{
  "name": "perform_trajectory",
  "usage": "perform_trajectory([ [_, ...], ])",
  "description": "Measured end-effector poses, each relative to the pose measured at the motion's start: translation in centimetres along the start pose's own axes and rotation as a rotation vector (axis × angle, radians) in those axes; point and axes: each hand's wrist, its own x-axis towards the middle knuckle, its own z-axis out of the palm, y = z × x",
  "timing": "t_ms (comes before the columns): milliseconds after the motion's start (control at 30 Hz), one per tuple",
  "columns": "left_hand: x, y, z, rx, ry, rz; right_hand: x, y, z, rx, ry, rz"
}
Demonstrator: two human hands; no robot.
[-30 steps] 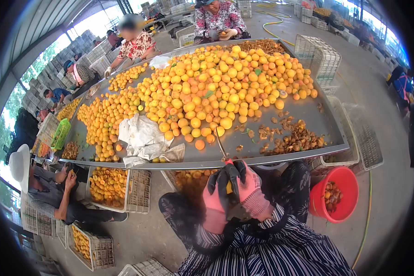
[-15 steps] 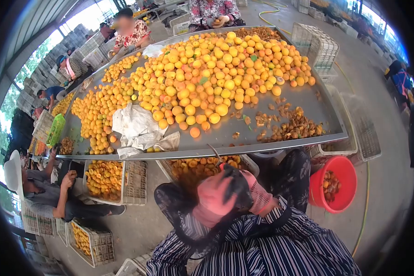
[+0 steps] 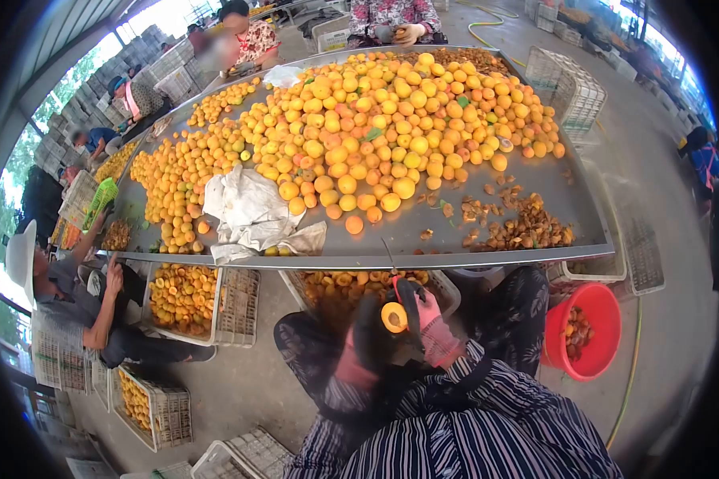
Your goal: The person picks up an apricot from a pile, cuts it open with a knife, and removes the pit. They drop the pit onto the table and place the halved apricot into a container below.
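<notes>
My right hand (image 3: pixel 433 323), in a pink and black glove, is closed round a thin metal tool (image 3: pixel 389 255) with a red handle, its tip pointing up toward the table edge. Against this hand's dark fingers rests an apricot half (image 3: pixel 394 317), its cut orange face with a darker centre turned up toward me. Left of it is my left hand (image 3: pixel 361 339), gloved alike and smeared by motion; I cannot tell what its fingers hold. Both hands are over a crate of apricot halves (image 3: pixel 351 283) between my knees, partly hidden by them.
Whole apricots (image 3: pixel 359 128) are heaped on a metal table (image 3: pixel 375 239), beside a white cloth (image 3: pixel 252 211) and a brown pile of scraps (image 3: pixel 527 227). A red bucket (image 3: pixel 603 335) stands at right. A person in a white hat (image 3: pixel 22 259) sits left, near another apricot crate (image 3: pixel 240 307).
My hands, overlapping before, are now apart, with my left hand moved left and the apricot half showing between them. The tool points straighter up. The whole view has shifted slightly.
</notes>
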Motion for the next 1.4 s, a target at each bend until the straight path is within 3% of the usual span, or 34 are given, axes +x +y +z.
perform_trajectory([
  [33,-0.3,1.2,0.8,0.000,0.004,-0.007,-0.5,-0.7,0.6,-0.002,-0.003,0.007],
  [100,-1.1,3.7,1.6,-0.724,0.132,-0.266,-1.8,-2.4,1.4,-0.933,0.019,-0.465],
  [133,-1.1,4.9,1.4,-1.123,0.217,-0.508,-2.5,-4.1,1.7,-1.130,0.019,-0.452],
  [233,-0.8,6.5,0.3,-0.940,0.144,-0.383,-3.7,-8.2,2.5,-1.337,-0.031,-0.379],
  [267,-0.7,6.8,0.0,-0.939,0.144,-0.385,-3.7,-9.2,2.4,-1.327,-0.084,-0.399],
  [300,-0.8,7.0,-0.3,-1.102,0.180,-0.517,-3.1,-8.7,1.7,-1.325,-0.087,-0.394],
  [333,-0.9,7.1,-0.4,-1.265,0.215,-0.653,-2.2,-7.6,0.6,-0.883,-0.097,-0.435],
  [367,-0.9,6.8,-0.7,-1.267,0.214,-0.660,-1.6,-7.2,-0.1,-0.442,-0.098,-0.461],
  [400,-1.0,6.4,-1.1,-1.366,0.177,-0.681,-4.2,-12.9,2.7,-0.104,-0.244,-0.233],
  [433,-0.9,6.3,-1.2,-1.465,0.139,-0.698,-5.2,-14.2,3.0,-0.104,-0.239,-0.229],
  [500,-0.8,6.3,0.3,-1.501,0.141,-0.704,-6.1,-15.2,3.1,0.193,-0.285,-0.104],
  [567,-1.1,5.3,2.2,-1.234,0.376,-0.491,-6.4,-14.6,2.5,0.235,-0.353,-0.136],
  [633,-1.5,4.3,2.0,-1.167,0.340,-0.520,-6.6,-13.9,2.0,0.365,-0.439,-0.172],
  [700,-1.3,5.1,1.1,-1.098,0.306,-0.547,-6.9,-12.8,1.3,0.353,-0.418,-0.180],
  [767,-0.6,7.4,0.0,-1.497,0.206,-0.697,-7.2,-12.1,0.2,0.099,-0.387,-0.119],
  [800,-0.7,6.9,0.0,-1.494,0.206,-0.698,-6.8,-11.8,-0.6,0.073,-0.389,0.004],
  [833,-1.0,6.1,0.2,-1.475,0.298,-0.657,-6.9,-11.9,-1.2,0.074,-0.389,0.004],
  [900,-0.9,6.1,0.2,-1.454,0.390,-0.617,-7.6,-13.4,-1.4,-0.795,-0.454,-0.324],
  [1033,-1.8,3.5,0.6,-1.569,0.445,-0.657,-9.0,-15.1,-0.9,-0.623,-0.470,-0.164],
  [1100,-2.4,1.0,0.6,-1.609,0.413,-0.626,-8.9,-12.8,-1.6,-0.737,-0.405,-0.222],
  [1167,-2.3,0.1,0.3,-1.023,0.333,-0.505,-9.0,-12.4,-1.5,-0.849,-0.338,-0.282],
  [1200,-2.3,0.2,0.4,-1.022,0.333,-0.505,-9.4,-13.2,-1.2,-0.795,-0.365,-0.193],
  [1267,-2.2,0.6,0.5,-0.536,0.313,-0.321,-9.3,-12.2,-1.9,-0.636,-0.298,-0.073],
  [1300,-2.0,1.9,0.1,-0.537,0.312,-0.322,-9.7,-12.6,-1.6,-0.637,-0.297,-0.072],
  [1367,-1.3,4.6,-0.6,0.247,0.304,0.293,-10.5,-13.6,-0.7,-0.845,-0.235,-0.250],
  [1400,-1.1,4.9,-0.8,0.249,0.302,0.295,-9.7,-14.2,-0.2,-0.774,-0.432,-0.285],
])
